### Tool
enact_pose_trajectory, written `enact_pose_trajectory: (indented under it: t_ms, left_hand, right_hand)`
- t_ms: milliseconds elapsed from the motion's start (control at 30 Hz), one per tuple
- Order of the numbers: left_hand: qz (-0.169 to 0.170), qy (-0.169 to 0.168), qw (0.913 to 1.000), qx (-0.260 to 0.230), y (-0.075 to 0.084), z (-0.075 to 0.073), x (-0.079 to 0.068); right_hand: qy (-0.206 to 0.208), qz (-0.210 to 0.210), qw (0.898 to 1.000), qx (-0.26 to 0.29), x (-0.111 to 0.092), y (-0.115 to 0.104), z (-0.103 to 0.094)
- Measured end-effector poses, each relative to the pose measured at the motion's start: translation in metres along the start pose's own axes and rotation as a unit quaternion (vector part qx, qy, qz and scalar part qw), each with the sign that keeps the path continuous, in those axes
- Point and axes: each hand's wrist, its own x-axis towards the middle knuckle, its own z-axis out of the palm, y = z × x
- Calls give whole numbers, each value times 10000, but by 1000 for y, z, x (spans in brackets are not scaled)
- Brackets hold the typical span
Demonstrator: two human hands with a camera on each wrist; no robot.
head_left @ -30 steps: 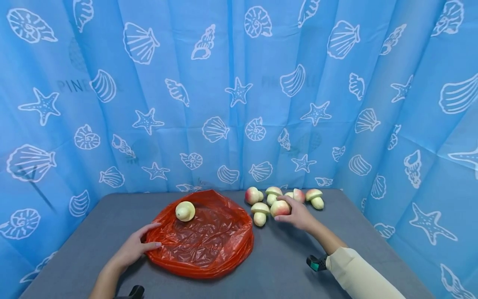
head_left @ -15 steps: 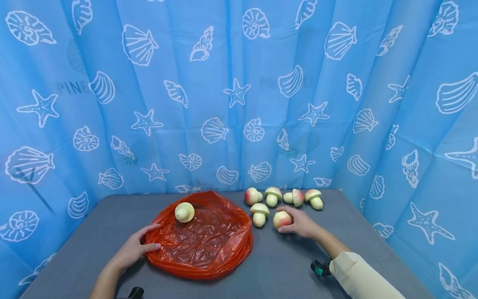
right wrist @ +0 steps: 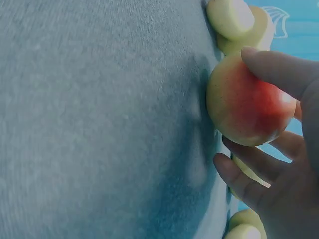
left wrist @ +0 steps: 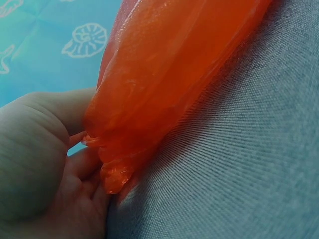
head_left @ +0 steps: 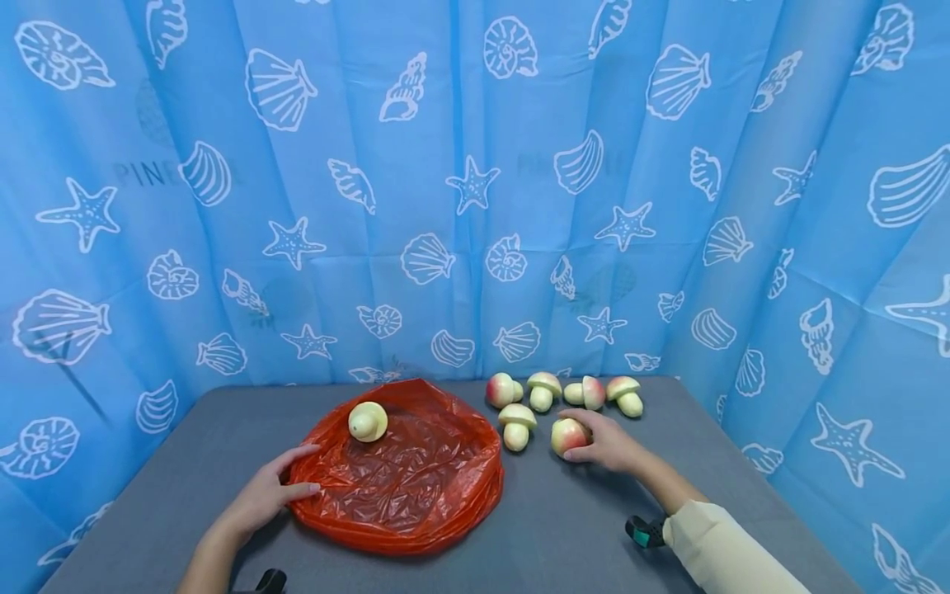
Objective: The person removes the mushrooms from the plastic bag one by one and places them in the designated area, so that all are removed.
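My right hand (head_left: pixel 612 445) holds a toy mushroom (head_left: pixel 567 437) by its rounded red-and-cream cap, just in front of several others. In the right wrist view the thumb lies over the cap (right wrist: pixel 249 102) and the fingers pass behind it; the stem is hidden. At the left, my left hand (head_left: pixel 260 495) holds the rim of a wide-mouthed red plastic bag (head_left: pixel 401 540), thumb and fingers over the edge. The left wrist view shows the bag's crumpled wall (left wrist: pixel 149 89) against that hand, its fingertips hidden. Inside the bag lies a pale toy mushroom (head_left: pixel 367 421), stem toward me.
Toy mushrooms stand grouped toward the table's back right: one lying (head_left: pixel 503 390), one nearest the bag (head_left: pixel 516 425), another at the far right (head_left: pixel 625 396). The grey table (head_left: pixel 549 528) ends at a blue shell-patterned curtain (head_left: pixel 475 206).
My right hand has drawn the toy mushroom toward me and slightly right, away from the group. The left hand and the bag have stayed in place.
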Motion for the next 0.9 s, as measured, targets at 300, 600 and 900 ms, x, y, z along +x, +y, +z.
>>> enact_pose_trajectory:
  t_ms: [300, 600, 900]
  left_hand:
    - [79, 23, 10000, 46, -1, 0, 1]
    - [48, 23, 10000, 80, 0, -1, 1]
    - [-14, 36, 10000, 14, 0, 0, 0]
  right_hand:
    - [669, -125, 9941, -843, -7, 5, -8]
    - [1116, -961, 9765, -1572, -10, 11, -7]
    - [924, -510, 9868, -1228, 2, 13, -3]
